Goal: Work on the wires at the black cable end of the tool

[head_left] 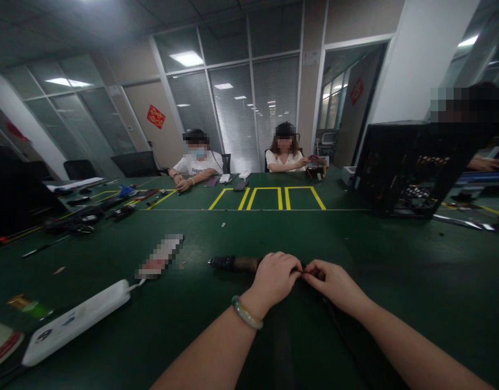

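Both hands sit low at centre on the green bench mat [399,260], fingertips meeting. Left hand [273,279] is curled, fingers pressed together, pinching a thin black cord [334,319]; right hand [334,287] pinches from the other side, tips almost against the left's. Exact grip spot is partly hidden by the fingers. The cord runs down and right across the mat toward the person's body. Jade-like bangle [247,312] on left wrist, smooth and rounded.

Just left of the hands lies a power drill [233,264], ribbed black chuck pointing left, dull brownish body running under the left hand. Beside it, a pixelated flat object [160,255], too blurred to tell. Near left edge, a glossy white power strip [76,322], long with rounded ends, its short white lead going toward the blurred object.

Far right, a black open-frame crate [412,168] stands on the bench, small parts on its lower levels, too dark to name. Across the bench, a small dark container [316,170] holds a tangle of red and yellow wires, beside a seated co-worker [285,154]. Another seated co-worker [198,160] rests both hands on the bench. Yellow tape [265,197] marks three open rectangles between them.
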Demonstrator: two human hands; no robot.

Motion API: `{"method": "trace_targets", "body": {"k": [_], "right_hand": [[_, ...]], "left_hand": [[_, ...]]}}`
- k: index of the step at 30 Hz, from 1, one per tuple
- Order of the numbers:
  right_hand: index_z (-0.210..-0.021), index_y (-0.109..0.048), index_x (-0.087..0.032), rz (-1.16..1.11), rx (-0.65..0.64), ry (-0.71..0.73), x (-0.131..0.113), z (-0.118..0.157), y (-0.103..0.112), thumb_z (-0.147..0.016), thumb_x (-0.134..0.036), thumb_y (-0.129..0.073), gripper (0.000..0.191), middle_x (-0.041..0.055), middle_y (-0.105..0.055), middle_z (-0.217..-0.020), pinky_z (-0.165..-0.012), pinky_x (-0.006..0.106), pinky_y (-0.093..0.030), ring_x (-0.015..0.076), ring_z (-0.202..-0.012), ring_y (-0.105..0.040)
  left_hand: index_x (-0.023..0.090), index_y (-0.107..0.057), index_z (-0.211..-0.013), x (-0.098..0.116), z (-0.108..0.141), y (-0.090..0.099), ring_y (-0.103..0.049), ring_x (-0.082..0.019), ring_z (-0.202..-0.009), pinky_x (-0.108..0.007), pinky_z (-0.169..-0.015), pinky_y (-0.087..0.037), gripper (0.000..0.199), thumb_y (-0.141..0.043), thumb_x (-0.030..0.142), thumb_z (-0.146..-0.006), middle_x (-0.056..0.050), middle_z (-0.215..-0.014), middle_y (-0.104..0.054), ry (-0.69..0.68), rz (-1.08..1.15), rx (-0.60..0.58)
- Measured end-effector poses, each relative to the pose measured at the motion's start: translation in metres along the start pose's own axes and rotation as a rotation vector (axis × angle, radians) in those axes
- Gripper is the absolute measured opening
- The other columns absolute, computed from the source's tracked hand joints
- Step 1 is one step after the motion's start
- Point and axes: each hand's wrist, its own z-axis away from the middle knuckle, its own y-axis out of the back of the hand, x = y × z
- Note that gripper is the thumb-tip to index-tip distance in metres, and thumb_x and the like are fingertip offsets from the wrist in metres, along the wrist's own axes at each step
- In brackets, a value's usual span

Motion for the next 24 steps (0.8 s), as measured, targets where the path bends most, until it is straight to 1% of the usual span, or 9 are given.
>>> {"method": "trace_targets", "body": {"k": [3,7,16,20,24], "right_hand": [[-0.095,-0.067,-0.024,-0.028,-0.015,0.003,0.001,0.001,0.001,-0.087,-0.037,-0.054,0.02,0.0011,-0.07,-0.087,-0.063,0.026,-0.045,0.0167,-0.074,-0.062],[-0.1,-0.065,-0.023,-0.027,-0.02,-0.004,0.004,-0.001,0.001,-0.086,-0.038,-0.055,0.022,0.0014,-0.069,-0.085,-0.062,0.027,-0.044,0.0166,-0.073,-0.062],[-0.099,-0.06,-0.023,0.042,-0.023,0.003,0.006,0.0,0.001,-0.088,-0.039,-0.053,0.02,-0.001,-0.066,-0.077,-0.058,0.026,-0.04,0.0152,-0.067,-0.06],[-0.096,-0.061,-0.023,0.033,-0.006,-0.001,0.009,-0.001,-0.003,-0.089,-0.038,-0.051,0.019,-0.0006,-0.067,-0.077,-0.058,0.026,-0.04,0.0155,-0.067,-0.061],[-0.096,-0.062,-0.023,0.013,0.0,-0.031,0.01,-0.002,-0.005,-0.089,-0.04,-0.052,0.021,-0.0007,-0.068,-0.079,-0.057,0.026,-0.041,0.0158,-0.068,-0.062]], "left_hand": [[0.024,-0.063,-0.094,0.0,0.0,0.0,-0.056,-0.019,-0.097,-0.035,-0.085,-0.04,0.007,-0.058,0.027,-0.09,0.002,-0.099,-0.066,0.002,-0.006,-0.004],[0.024,-0.062,-0.094,-0.002,0.0,-0.002,-0.056,-0.019,-0.096,-0.035,-0.085,-0.04,0.007,-0.06,0.027,-0.089,0.002,-0.098,-0.066,0.001,0.011,0.005],[0.023,-0.063,-0.094,-0.002,0.0,-0.003,-0.056,-0.019,-0.096,-0.035,-0.085,-0.04,0.009,-0.057,0.029,-0.09,0.0,-0.098,-0.066,0.008,0.01,0.009],[0.023,-0.063,-0.094,-0.001,0.001,-0.001,-0.056,-0.019,-0.096,-0.034,-0.085,-0.04,0.009,-0.057,0.029,-0.09,0.0,-0.098,-0.066,0.006,0.017,0.004],[0.023,-0.063,-0.094,-0.001,0.001,0.0,-0.056,-0.018,-0.097,-0.034,-0.085,-0.04,0.007,-0.06,0.027,-0.089,0.002,-0.098,-0.066,0.006,0.017,0.004]]}}
